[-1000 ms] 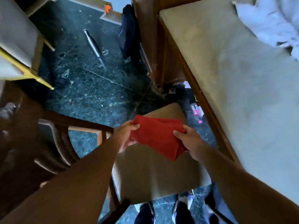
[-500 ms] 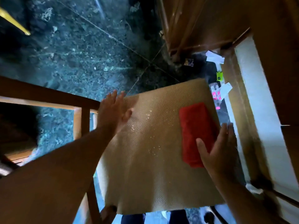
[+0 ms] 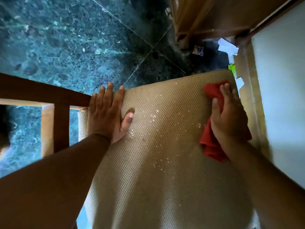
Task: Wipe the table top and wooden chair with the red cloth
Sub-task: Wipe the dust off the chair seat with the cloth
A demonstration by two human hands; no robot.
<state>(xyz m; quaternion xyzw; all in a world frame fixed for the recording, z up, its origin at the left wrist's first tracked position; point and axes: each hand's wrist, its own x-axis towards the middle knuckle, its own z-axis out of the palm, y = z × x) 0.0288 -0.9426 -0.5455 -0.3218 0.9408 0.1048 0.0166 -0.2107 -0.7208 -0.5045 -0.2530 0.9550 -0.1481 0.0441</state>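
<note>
In the head view, you are looking straight down onto the wooden chair, whose woven tan seat cushion fills most of the lower frame; its dark wooden frame runs along the left side, with a rail and an upright post meeting just beside your wrist. Your left hand lies flat, palm down, on the cushion's far left corner; the fingers are stretched out and slightly spread, their tips reaching the far edge of the seat, and the thumb is splayed to the right, pressing on the weave; it grips nothing. Your right hand is pressed down on the red cloth near the cushion's far right corner; the fingers lie close together on top of the cloth, holding it against the seat, while bunched folds of red stick out beyond the fingertips and below the wrist. Pale crumbs are scattered over the middle of the cushion, between your two hands; more lie nearer you. The table top, a pale surface with a wooden edge, runs down the right side just beside the chair; whether they touch you cannot tell. Beyond the seat lies a dark green marbled floor; scraps of white paper sit on it near the table's corner.
</note>
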